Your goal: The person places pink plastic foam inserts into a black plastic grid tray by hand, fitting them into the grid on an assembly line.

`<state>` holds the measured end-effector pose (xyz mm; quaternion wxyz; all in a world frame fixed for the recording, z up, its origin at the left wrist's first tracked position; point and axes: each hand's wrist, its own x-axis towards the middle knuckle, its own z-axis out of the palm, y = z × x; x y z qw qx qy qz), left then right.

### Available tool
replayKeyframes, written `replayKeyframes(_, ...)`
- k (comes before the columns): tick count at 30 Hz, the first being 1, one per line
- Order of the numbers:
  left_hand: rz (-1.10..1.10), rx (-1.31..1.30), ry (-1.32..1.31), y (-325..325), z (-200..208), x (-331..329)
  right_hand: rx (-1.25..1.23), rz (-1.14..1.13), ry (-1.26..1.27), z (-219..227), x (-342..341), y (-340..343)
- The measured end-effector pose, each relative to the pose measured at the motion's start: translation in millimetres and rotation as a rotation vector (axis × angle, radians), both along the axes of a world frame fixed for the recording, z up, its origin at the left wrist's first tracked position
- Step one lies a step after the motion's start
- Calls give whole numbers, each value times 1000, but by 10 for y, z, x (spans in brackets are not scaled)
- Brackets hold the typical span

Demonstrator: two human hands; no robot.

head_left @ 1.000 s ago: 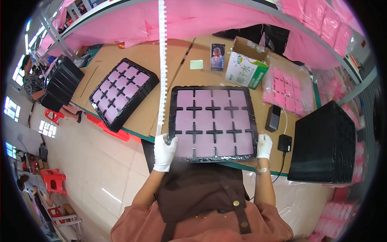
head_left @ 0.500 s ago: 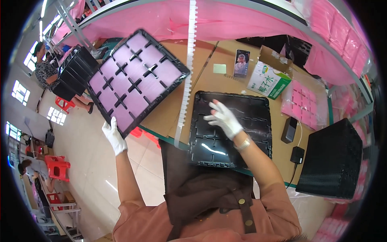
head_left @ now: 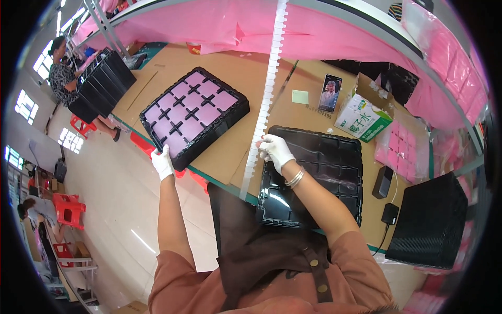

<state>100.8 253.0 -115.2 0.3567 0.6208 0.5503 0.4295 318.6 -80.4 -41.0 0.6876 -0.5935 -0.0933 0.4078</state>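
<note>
My left hand (head_left: 163,162), in a white glove, grips the near corner of a black plastic tray (head_left: 206,144). Lilac foam pads (head_left: 184,98), parted by black cross-shaped ribs, fill this tray, which rests at an angle on the cardboard-covered table at the left. My right hand (head_left: 275,150), also gloved, is over the upper left part of a second black tray (head_left: 334,162), beside the white toothed strip (head_left: 264,125). Its fingers are curled together, and whatever they may hold is hidden. No foam shows in this second tray, whose surface is shiny.
A phone (head_left: 330,93) stands by a green-and-white carton (head_left: 363,116). Pink foam in clear wrap (head_left: 400,144), a black box-shaped device (head_left: 383,182) and a power adapter (head_left: 390,213) lie to the right. Stacked black trays (head_left: 429,217) fill the right edge. A person (head_left: 63,78) sits far left.
The lilac-filled tray has come down from a raised tilt onto the table, with my left hand still at its corner. My right hand's spread fingers have closed up and moved toward the toothed strip.
</note>
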Motion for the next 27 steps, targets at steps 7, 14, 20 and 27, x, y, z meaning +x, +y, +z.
replayKeyframes(7,-3,-34,45,-245,361,75,67,-50,-105,209,-53,-217)
replayKeyframes(14,-888,172,10,-2067,1047,519,107,-96,-209,445,-251,-602)
replayKeyframes(20,-1102,-613,-161,-2945,1352,564,199,-85,-266,492,-491,-926)
replayKeyframes(27,-885,-732,-455,-3230,1359,554,146,-81,-127,142,-932,-1128)
